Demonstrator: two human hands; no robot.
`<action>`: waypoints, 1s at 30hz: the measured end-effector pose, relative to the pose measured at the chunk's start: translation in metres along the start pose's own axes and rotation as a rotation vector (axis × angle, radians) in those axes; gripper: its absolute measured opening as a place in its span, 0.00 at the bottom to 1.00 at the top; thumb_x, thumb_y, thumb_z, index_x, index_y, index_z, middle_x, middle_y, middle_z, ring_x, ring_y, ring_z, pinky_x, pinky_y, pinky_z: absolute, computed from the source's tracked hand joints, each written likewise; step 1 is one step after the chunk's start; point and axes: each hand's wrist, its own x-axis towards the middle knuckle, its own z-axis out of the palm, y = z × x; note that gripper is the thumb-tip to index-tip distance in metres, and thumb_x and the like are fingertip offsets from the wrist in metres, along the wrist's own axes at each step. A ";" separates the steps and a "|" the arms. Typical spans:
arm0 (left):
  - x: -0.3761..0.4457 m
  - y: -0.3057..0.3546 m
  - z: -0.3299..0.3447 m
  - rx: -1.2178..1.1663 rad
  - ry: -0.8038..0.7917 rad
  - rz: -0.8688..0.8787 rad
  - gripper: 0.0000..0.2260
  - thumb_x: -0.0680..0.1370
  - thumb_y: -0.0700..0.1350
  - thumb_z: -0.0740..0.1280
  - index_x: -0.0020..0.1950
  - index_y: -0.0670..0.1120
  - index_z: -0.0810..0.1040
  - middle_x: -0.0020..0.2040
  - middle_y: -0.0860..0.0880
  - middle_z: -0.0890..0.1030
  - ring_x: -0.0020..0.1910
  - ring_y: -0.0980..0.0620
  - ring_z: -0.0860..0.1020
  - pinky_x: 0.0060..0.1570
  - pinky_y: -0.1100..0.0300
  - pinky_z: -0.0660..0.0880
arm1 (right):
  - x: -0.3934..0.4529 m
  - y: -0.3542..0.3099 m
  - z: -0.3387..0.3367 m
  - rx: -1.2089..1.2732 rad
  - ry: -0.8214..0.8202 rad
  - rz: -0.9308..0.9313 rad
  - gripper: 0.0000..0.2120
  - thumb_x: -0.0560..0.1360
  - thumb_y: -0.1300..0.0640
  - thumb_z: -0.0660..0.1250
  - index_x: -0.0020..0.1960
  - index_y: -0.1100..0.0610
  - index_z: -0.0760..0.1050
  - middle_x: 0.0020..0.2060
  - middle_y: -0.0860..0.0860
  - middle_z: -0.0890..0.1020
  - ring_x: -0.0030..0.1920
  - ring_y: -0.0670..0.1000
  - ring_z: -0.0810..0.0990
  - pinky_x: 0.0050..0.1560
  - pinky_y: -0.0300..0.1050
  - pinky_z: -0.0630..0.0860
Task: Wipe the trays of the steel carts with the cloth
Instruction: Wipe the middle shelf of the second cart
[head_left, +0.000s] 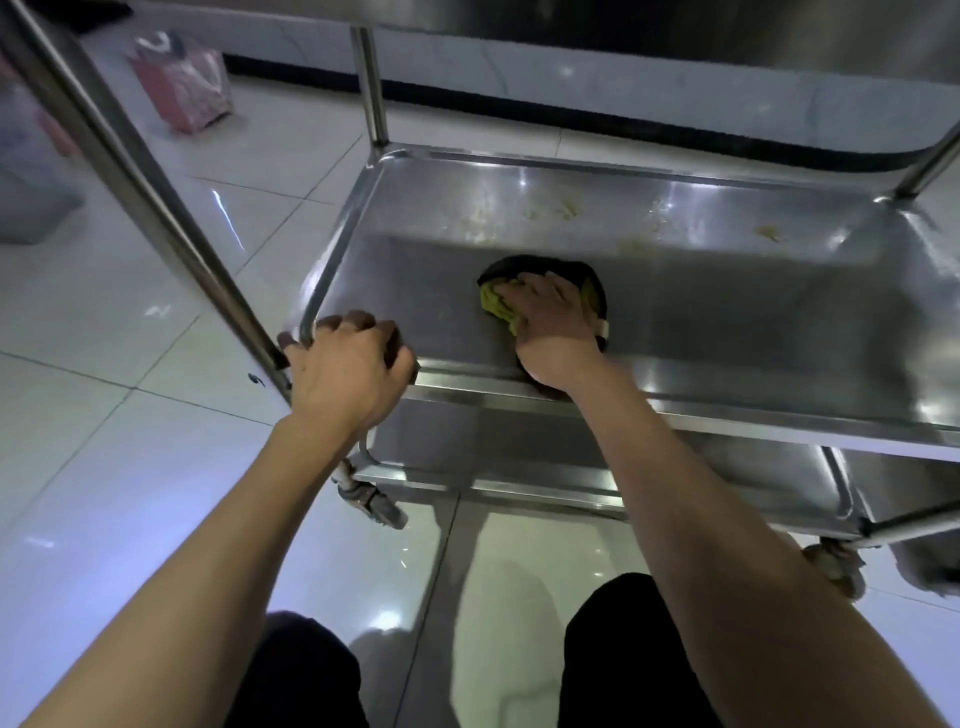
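A steel cart's middle tray (727, 291) fills the centre of the head view, with yellowish smears along its far side. My right hand (545, 327) presses a yellow-green cloth (496, 306) flat on the tray near its front edge, fingers spread over the cloth. My left hand (348, 364) grips the tray's near left corner rim, fingers curled over the edge. A lower tray (571, 457) shows beneath.
The cart's upright post (130, 171) slants at the left, another post (371, 83) stands at the tray's far left corner. An upper shelf edge crosses the top. Caster wheels (371, 504) sit on the glossy tiled floor. A pink bag (182, 83) lies at far left.
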 end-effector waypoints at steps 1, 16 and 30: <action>-0.001 -0.005 0.001 -0.019 0.005 0.014 0.19 0.79 0.60 0.54 0.56 0.54 0.80 0.60 0.51 0.79 0.60 0.41 0.75 0.62 0.29 0.66 | 0.009 -0.013 0.004 -0.005 -0.016 -0.034 0.29 0.80 0.62 0.55 0.78 0.42 0.60 0.80 0.45 0.55 0.80 0.53 0.47 0.78 0.58 0.49; -0.003 -0.038 0.008 -0.002 -0.025 0.043 0.24 0.80 0.66 0.49 0.57 0.57 0.80 0.64 0.59 0.76 0.69 0.51 0.69 0.66 0.37 0.66 | 0.076 -0.143 0.035 0.021 -0.116 -0.498 0.24 0.82 0.60 0.54 0.76 0.45 0.66 0.78 0.48 0.62 0.79 0.54 0.54 0.77 0.51 0.49; 0.008 -0.001 -0.010 -0.035 -0.086 -0.049 0.17 0.75 0.54 0.59 0.60 0.53 0.78 0.59 0.48 0.76 0.61 0.41 0.74 0.66 0.31 0.63 | 0.047 -0.050 0.018 0.054 0.027 -0.232 0.24 0.82 0.61 0.58 0.77 0.50 0.65 0.78 0.50 0.63 0.78 0.56 0.55 0.77 0.49 0.48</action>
